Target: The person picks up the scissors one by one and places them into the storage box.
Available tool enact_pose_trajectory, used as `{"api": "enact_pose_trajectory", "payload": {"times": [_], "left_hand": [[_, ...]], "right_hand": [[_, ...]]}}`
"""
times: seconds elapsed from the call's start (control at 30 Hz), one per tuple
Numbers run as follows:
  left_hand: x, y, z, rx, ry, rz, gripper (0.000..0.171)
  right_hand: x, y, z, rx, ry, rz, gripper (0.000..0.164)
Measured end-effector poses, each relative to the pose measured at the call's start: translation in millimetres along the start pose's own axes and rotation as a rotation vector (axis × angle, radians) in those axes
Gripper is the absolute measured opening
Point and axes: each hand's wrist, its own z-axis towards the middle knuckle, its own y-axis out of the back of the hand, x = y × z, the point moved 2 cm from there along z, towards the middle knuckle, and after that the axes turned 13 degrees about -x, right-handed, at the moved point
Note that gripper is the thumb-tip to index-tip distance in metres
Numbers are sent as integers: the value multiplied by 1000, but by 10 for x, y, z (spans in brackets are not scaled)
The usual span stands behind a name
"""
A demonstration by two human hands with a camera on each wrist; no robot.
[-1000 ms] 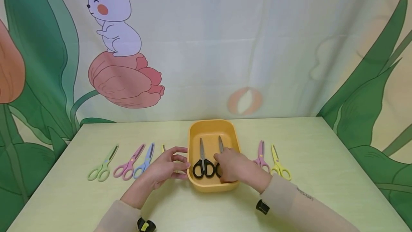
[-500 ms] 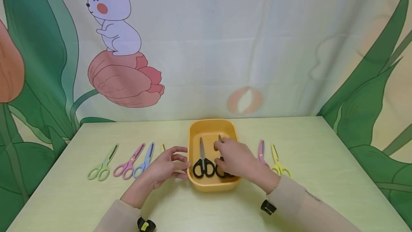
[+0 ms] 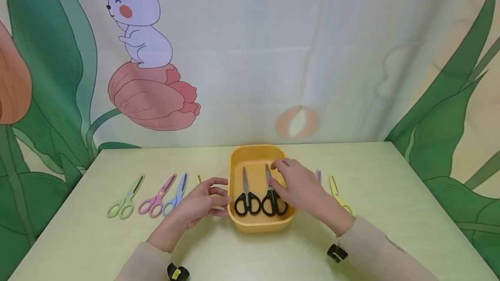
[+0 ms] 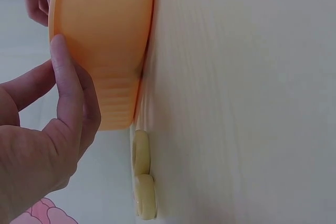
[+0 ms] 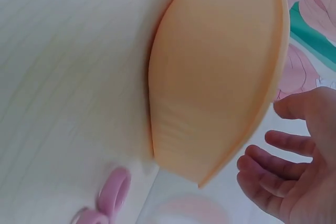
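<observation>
Since half a second earlier, the right hand (image 3: pixel 302 185) had been moved up and rightward, and the handles of the right-hand black scissors (image 3: pixel 270 191) had been uncovered. Those scissors were laid flat in the yellow tray (image 3: pixel 259 229), just left of the right fingers, which were loosely bent, spread apart and holding nothing. Another black pair (image 3: pixel 246 193) was laid alongside, nearer the left fingers. By the left hand (image 3: pixel 205 198), its fingers relaxed and slightly parted, the tray's left side was touched from outside. Beyond the right fingers, partly hidden pink scissors (image 3: pixel 318 177) and yellow scissors (image 3: pixel 335 189) were seen on the table (image 3: pixel 265 255). Behind the left fingers, another yellow tip (image 3: pixel 198 179) was seen; farther left, blue scissors (image 3: pixel 181 188), rose scissors (image 3: pixel 159 196) and green scissors (image 3: pixel 127 200) were laid.
</observation>
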Motion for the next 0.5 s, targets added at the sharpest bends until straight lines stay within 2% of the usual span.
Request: {"api": "enact_pose_trajectory", "payload": {"times": [0.3, 0.5], "left_hand": [[-13, -3, -3, 1, -6, 8, 58], [-6, 0, 0, 0, -5, 12, 57]], "right_hand": [[-255, 203, -101, -57, -108, -13, 31], [-489, 250, -212, -41, -190, -57, 28]]}}
